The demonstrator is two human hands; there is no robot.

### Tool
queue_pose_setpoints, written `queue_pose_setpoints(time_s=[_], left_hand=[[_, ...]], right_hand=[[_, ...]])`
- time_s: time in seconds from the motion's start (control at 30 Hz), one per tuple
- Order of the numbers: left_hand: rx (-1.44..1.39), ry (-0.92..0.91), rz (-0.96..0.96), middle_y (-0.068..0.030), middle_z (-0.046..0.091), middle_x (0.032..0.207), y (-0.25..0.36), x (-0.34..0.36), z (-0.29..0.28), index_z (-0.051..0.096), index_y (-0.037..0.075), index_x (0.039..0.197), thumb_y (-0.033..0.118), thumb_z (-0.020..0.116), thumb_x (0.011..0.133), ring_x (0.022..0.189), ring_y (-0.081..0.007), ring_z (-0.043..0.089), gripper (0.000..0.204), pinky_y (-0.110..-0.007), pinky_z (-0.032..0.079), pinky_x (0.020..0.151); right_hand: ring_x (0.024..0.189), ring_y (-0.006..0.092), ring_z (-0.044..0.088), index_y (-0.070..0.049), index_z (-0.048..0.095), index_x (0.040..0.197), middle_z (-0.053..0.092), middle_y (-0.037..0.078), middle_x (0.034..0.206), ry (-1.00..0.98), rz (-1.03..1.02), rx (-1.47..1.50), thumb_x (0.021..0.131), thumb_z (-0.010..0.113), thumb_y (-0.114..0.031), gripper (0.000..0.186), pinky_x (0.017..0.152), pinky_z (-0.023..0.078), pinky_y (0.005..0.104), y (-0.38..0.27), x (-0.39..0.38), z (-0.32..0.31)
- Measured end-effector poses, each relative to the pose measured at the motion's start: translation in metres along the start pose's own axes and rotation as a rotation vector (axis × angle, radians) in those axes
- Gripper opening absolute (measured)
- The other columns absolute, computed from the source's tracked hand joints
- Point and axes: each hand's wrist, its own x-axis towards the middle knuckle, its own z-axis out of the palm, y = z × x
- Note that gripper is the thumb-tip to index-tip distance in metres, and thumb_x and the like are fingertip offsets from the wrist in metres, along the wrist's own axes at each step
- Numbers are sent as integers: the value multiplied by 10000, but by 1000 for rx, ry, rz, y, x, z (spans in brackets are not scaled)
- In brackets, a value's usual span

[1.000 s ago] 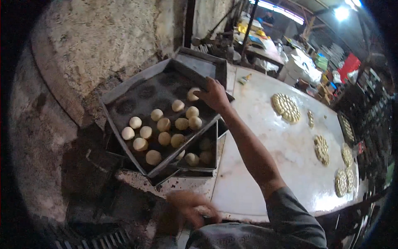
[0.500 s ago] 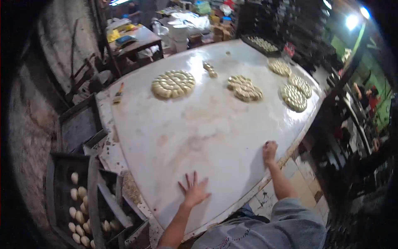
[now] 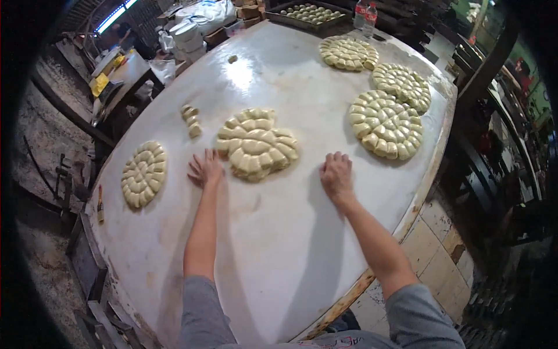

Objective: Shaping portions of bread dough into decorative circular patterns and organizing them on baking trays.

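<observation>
On the pale tabletop point(image 3: 273, 244), my left hand point(image 3: 206, 168) has its fingers spread beside the left edge of a heaped, scored dough mound point(image 3: 256, 145). My right hand point(image 3: 337, 177) is closed, knuckles up, to the right of that mound and apart from it; the inside of its grip is hidden. A short twisted dough strip point(image 3: 190, 121) lies beyond my left hand. To the left sits a flat round of dough cut into segments point(image 3: 144, 174). Three similar rounds lie at the right: a near one point(image 3: 386, 125), a middle one point(image 3: 402, 86) and a far one point(image 3: 347, 53).
A brush point(image 3: 100, 205) lies at the table's left edge. At the far edge stand a dark tray of dough balls point(image 3: 308, 14) and plastic bottles point(image 3: 369, 20). A small dough scrap point(image 3: 232, 59) lies far off. White buckets point(image 3: 187, 38) are beyond the table.
Both my arms have stretched forward over the table, bringing my left hand beside the heaped dough. The view has shifted closer to the dough. My right hand stays closed.
</observation>
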Motion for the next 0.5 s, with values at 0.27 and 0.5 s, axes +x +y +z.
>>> queue_pose_setpoints(time_s=[0.27,0.5], left_hand=[[-477,136,-37,-180,639,883,85,16,31,614,12,959,450,641,722,779,-341,610,499,-435,475,716],[-1035,245,-681,-200,607,1003,19,-138,12,565,-31,1061,374,669,751,895,-324,599,521,-423,489,763]], right_hand=[[887,291,477,-48,535,845,518,127,881,-20,-2,-19,767,523,-177,151,797,386,397,10,26,3],[888,317,506,-33,557,834,563,147,887,91,-105,155,780,515,-147,133,809,389,417,11,1,17]])
